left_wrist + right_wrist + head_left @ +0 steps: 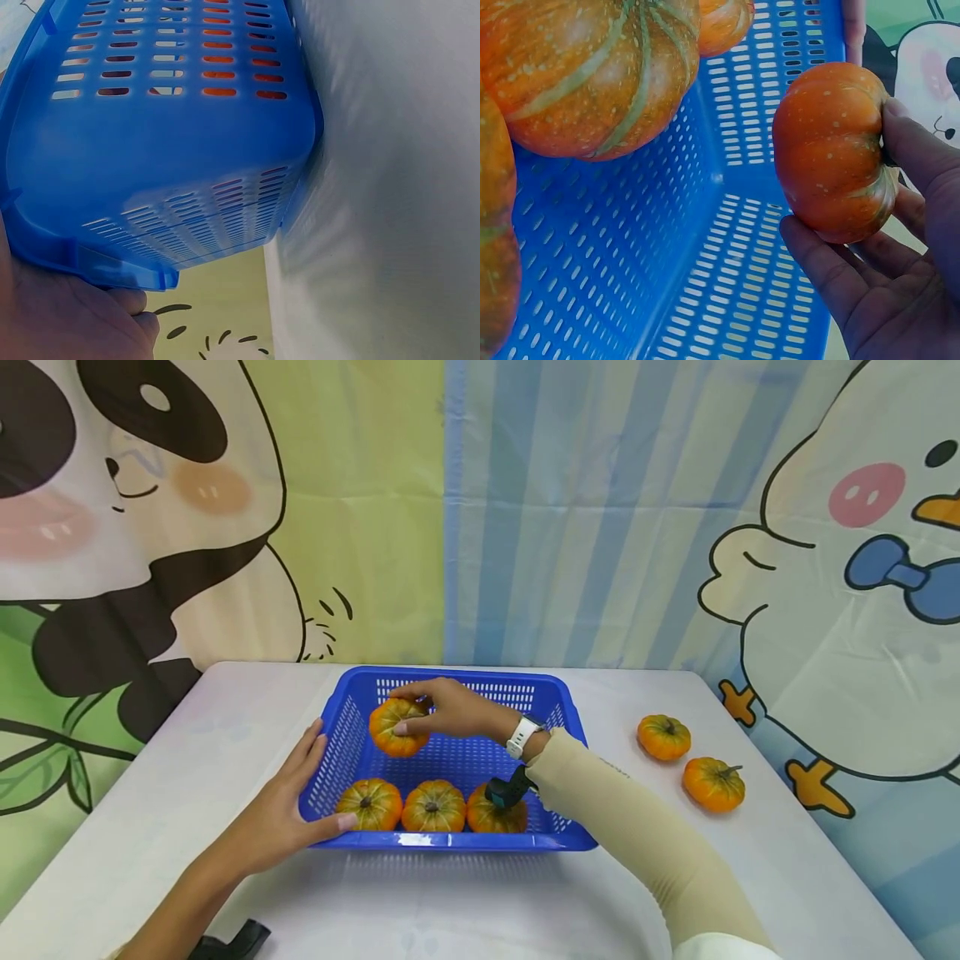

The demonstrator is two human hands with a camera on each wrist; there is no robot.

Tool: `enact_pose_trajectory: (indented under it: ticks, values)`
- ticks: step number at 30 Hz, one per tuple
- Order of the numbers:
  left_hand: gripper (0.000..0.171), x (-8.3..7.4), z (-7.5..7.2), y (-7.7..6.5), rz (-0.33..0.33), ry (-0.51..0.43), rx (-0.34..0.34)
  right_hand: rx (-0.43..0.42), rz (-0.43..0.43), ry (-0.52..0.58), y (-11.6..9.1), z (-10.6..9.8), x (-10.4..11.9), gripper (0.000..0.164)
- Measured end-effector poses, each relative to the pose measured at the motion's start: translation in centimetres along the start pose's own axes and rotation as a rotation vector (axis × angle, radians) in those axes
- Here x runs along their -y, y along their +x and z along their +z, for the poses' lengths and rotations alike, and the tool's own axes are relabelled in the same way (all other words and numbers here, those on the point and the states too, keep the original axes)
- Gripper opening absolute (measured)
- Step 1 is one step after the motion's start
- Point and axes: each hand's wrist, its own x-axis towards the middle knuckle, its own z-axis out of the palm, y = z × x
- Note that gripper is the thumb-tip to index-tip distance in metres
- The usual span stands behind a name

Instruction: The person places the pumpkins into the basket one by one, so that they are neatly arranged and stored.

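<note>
The right hand (453, 706) pinches a pumpkin (386, 732) over the basket (461, 764) behind three others (433, 806), placing seemingly under way and likely needing a gentle release, while the left hand (283, 803), spread, touches the basket.

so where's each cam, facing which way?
Head: worn on head, facing forward and down at the basket; left hand, right hand, forearms show.
Left wrist: on that wrist, facing the basket's outside; part of left hand shows lower left.
Right wrist: on that wrist, looking into the basket past the held pumpkin; right hand shows, plus likely left fingers at top.
Shared: head and right wrist both see that pumpkin.
</note>
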Motion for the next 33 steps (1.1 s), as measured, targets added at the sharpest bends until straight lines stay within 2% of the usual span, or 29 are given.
enact_pose_trajectory:
  ticks: [13, 25, 33]
  values:
    - [0.106, 0.1, -0.1, 0.0, 0.002, -0.004, -0.004, 0.076, -0.001, -0.040, 2.0, 1.3, -0.1, 0.052]
    - [0.105, 0.1, 0.0, 0.1, 0.014, -0.013, -0.005, 0.087, 0.030, -0.129, 3.5, 2.6, 0.6, 0.054]
    - [0.106, 0.1, 0.1, 0.1, 0.016, -0.010, -0.008, 0.110, 0.063, -0.149, 4.2, 3.0, -0.1, 0.053]
